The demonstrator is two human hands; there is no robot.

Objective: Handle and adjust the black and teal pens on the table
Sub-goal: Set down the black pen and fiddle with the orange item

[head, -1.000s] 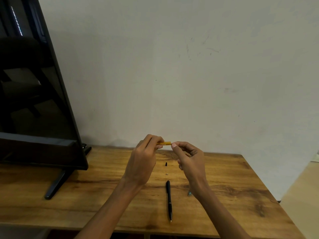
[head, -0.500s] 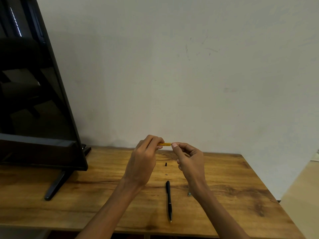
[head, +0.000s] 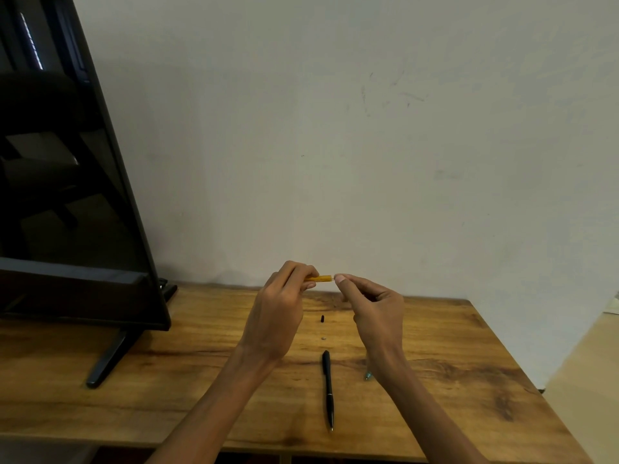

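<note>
A black pen [head: 328, 390] lies on the wooden table [head: 167, 396], pointing toward me, between my two forearms. Only a teal tip of the teal pen [head: 368, 375] shows beside my right wrist; the rest is hidden under my arm. Above the table, my left hand [head: 278, 313] pinches a short yellow pen piece [head: 318, 278] held level. My right hand [head: 375, 309] has thumb and forefinger pinched at the small metallic right end of that piece.
A tiny black part [head: 322, 318] and a small pale part [head: 323, 338] lie on the table beyond the black pen. A large black monitor [head: 67, 195] stands at the left on a slanted foot [head: 107, 360]. A pale wall rises right behind the table.
Both hands stay together on the yellow piece with almost no movement. The pens on the table have not moved.
</note>
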